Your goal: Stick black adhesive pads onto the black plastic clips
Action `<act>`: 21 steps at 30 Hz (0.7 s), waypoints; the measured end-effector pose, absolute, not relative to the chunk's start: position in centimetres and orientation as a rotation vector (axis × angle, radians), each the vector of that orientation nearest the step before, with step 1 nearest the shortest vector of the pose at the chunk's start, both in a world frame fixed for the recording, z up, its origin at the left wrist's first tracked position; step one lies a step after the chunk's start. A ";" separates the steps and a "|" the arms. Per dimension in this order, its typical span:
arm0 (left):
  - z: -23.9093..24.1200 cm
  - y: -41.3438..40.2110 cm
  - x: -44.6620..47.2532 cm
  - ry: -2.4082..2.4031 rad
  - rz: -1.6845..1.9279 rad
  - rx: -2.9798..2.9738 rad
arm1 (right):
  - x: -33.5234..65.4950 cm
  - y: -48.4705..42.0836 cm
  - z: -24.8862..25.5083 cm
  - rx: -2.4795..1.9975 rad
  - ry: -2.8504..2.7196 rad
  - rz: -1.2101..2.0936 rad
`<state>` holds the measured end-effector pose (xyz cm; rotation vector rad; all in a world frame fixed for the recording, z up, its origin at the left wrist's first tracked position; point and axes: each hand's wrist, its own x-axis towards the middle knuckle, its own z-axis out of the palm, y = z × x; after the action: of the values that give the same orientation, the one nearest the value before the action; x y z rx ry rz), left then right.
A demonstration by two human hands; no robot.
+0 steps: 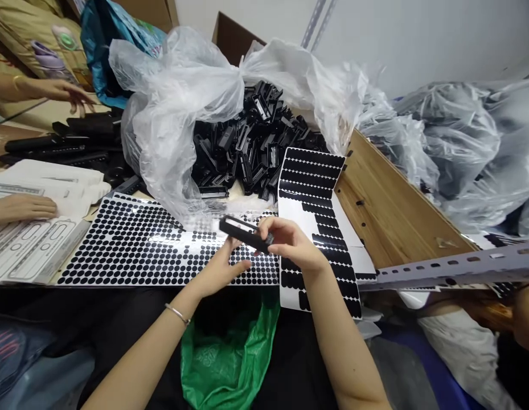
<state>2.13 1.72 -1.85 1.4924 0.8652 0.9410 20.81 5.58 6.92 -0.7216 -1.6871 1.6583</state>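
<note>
A small oblong black plastic part (242,232) with a pale strip along its top is pinched at its right end by the fingers and thumb of my right hand (292,242). Just below the part's left end is my left hand (219,270), thumb spread away; whether its fingertips touch the part is hidden. Under both hands lies a sheet of round black stickers (131,250), with bare gaps among the dots. To the right, a folded sheet of longer black stickers (332,250) has a bare white patch.
Behind, many similar black parts (247,142) fill a clear plastic bag (174,114). A green bag (230,364) hangs open below the table edge. On the left are another person's hands (23,208) and white printed cards (37,245). A wooden board (401,205) stands right.
</note>
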 end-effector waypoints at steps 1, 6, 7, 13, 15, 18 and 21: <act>-1.6 1.9 2.0 0.787 1.018 1.308 | 20.6 5.1 6.8 -0.717 -1.682 1.694; -1.0 2.6 1.5 0.960 1.286 0.872 | 20.1 5.2 3.8 -1.168 -1.772 1.277; -1.1 2.6 1.5 1.002 1.304 0.850 | 20.3 5.5 3.0 -1.316 -1.875 1.052; -1.1 2.4 1.5 1.090 1.249 0.836 | 21.2 6.9 0.4 -1.567 -2.260 0.516; -1.1 2.3 1.3 1.124 1.273 0.841 | 21.1 7.1 0.2 -1.570 -2.278 0.527; -1.2 2.4 1.1 1.121 1.307 0.852 | 20.9 7.5 0.2 -1.579 -2.267 0.571; -1.3 2.4 1.1 1.135 1.312 0.854 | 20.9 8.1 0.2 -1.575 -2.236 0.660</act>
<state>1.06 2.41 -1.27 0.8544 1.1350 1.3118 20.87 8.07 0.22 -1.5746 -2.2361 0.6600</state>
